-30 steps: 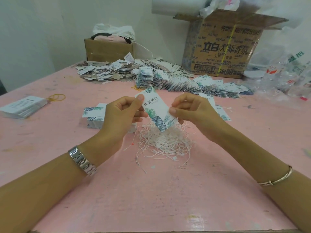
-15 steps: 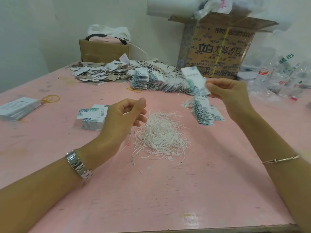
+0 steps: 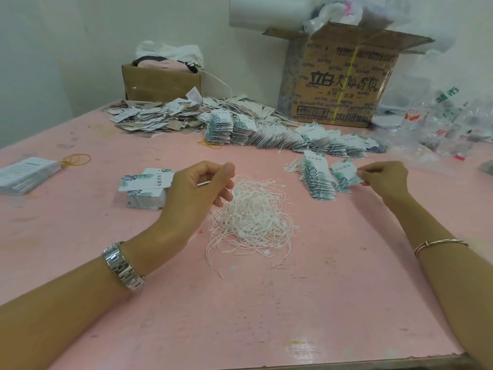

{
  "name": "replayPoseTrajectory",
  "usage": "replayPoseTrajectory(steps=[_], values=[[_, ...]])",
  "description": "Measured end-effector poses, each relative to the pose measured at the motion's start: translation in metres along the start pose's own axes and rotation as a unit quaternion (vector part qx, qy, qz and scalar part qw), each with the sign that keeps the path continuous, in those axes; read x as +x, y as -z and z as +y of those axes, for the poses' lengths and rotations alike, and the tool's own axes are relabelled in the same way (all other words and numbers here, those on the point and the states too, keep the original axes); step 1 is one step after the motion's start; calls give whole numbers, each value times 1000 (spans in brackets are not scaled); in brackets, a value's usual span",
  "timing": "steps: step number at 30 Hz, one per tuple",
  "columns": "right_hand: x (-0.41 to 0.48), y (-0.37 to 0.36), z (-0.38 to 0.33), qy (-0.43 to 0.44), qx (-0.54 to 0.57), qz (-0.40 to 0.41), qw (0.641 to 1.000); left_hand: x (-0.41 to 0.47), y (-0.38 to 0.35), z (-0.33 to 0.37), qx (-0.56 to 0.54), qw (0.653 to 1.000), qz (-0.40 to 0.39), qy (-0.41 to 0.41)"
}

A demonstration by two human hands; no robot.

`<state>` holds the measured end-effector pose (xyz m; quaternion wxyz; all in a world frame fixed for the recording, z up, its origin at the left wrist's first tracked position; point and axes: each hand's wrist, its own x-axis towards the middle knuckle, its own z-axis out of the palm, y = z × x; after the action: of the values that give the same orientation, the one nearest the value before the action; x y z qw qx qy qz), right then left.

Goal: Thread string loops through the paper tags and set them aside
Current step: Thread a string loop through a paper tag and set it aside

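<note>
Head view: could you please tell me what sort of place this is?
Probably a small packing workshop: heaps of paper tags, a pile of string loops, and a printed cardboard box.

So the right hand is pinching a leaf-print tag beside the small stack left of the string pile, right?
Not quite. In the head view the right hand pinches the leaf-print tag beside the small stack right of the string pile, not left of it.

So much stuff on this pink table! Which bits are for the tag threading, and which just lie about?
For the job: string pile; unthreaded tag stack; tag pinched by the right hand; threaded tags beside it.
Lying about: rubber bands; large carton; small box; plastic bags.
</note>
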<state>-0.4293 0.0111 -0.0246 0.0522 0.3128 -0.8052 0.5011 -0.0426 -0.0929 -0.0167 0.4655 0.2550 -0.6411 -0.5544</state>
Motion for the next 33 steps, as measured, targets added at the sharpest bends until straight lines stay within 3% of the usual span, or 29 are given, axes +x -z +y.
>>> replayPoseTrajectory(steps=[18,24,26,30,33], values=[[-15,-16,-11,91,-163,-69,980,1,3,-9,47,997,-50,-39],[-37,-25,-61,192,-129,-20,973,-1,5,-9,175,980,-57,-77],[-54,-29,-87,242,-74,-67,965,-3,4,-9,181,978,-62,-81],[-101,-41,-122,298,7,-287,910,-5,3,-10,182,977,-67,-93],[-124,-53,-129,316,9,-356,879,-6,3,-10,193,973,-68,-102]])
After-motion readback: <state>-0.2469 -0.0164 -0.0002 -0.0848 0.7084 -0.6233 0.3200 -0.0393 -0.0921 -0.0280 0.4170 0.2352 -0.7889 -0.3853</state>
